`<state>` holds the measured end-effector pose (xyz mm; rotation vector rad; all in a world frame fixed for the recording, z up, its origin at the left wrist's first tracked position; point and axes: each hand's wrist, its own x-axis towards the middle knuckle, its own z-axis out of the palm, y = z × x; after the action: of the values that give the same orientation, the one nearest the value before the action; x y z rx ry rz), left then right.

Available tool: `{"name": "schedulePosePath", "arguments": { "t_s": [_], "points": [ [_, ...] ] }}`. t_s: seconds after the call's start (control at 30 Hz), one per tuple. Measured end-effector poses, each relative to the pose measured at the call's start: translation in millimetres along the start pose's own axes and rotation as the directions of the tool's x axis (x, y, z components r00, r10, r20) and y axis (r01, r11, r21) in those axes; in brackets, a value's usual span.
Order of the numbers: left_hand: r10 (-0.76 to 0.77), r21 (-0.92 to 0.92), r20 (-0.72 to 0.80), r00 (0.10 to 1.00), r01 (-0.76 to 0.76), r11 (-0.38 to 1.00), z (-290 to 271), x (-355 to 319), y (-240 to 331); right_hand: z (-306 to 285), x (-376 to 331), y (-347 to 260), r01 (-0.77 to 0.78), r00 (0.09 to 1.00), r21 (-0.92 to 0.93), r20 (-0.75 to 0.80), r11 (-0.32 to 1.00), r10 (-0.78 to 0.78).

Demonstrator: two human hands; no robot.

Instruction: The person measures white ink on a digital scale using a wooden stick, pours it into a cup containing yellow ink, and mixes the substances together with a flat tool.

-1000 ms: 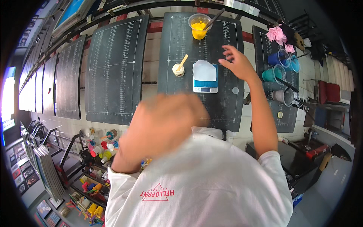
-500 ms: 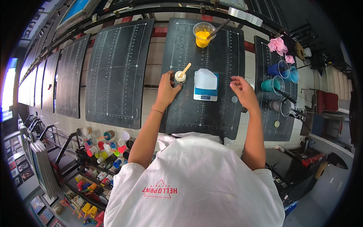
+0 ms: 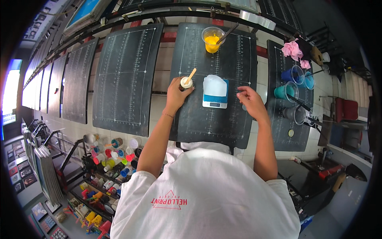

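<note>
My left hand (image 3: pixel 178 93) grips a small dark jar (image 3: pixel 186 83) of pale cream paste with a wooden stick standing in it, on a black platen (image 3: pixel 217 123). Just right of the jar sits a blue digital scale (image 3: pixel 215 92) with a clear empty cup on top. My right hand (image 3: pixel 250 101) hovers right of the scale, fingers loosely curled, holding nothing. At the far end of the same platen stands a clear cup of yellow ink (image 3: pixel 212 40) with a stirring stick.
A second platen (image 3: pixel 123 79) lies to the left. The right platen (image 3: pixel 289 119) carries several clear cups of blue, teal and grey ink and a pink rag (image 3: pixel 292 48). A low shelf of small coloured bottles (image 3: pixel 107 159) stands at lower left.
My left hand came forward and took hold of the small jar. My right hand drew back from the far right of the platen to beside the scale.
</note>
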<state>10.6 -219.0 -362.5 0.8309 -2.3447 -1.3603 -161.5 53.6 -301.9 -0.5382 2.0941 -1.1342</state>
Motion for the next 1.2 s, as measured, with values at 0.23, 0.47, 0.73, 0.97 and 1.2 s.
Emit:
{"name": "schedulePosePath", "arguments": {
  "t_s": [0.23,0.47,0.73,0.97,1.2],
  "points": [
    [0.089,-0.076,-0.019,0.996,-0.09,0.993,-28.0,-22.2,34.1,39.8,3.4,-111.7,0.213,0.974,-0.085,0.1,0.973,-0.204],
    [0.279,-0.028,0.017,0.96,-0.278,0.96,-32.8,-42.6,53.5,60.0,-7.7,-131.5,0.315,0.947,-0.056,0.087,0.947,-0.31],
    [0.255,-0.06,0.024,0.967,-0.253,0.966,-24.0,-58.6,56.5,60.1,-42.5,-133.7,0.529,0.844,-0.209,0.026,0.822,-0.536],
    [0.253,-0.026,-0.002,0.967,-0.253,0.967,-24.7,-54.4,54.9,68.1,-38.0,-128.1,0.638,0.724,-0.396,0.018,0.66,-0.69],
    [0.259,0.002,0.005,0.966,-0.259,0.966,-28.4,-47.9,65.4,71.2,-29.2,-121.8,0.484,0.859,-0.178,-0.088,0.857,-0.504]
  ]
}}
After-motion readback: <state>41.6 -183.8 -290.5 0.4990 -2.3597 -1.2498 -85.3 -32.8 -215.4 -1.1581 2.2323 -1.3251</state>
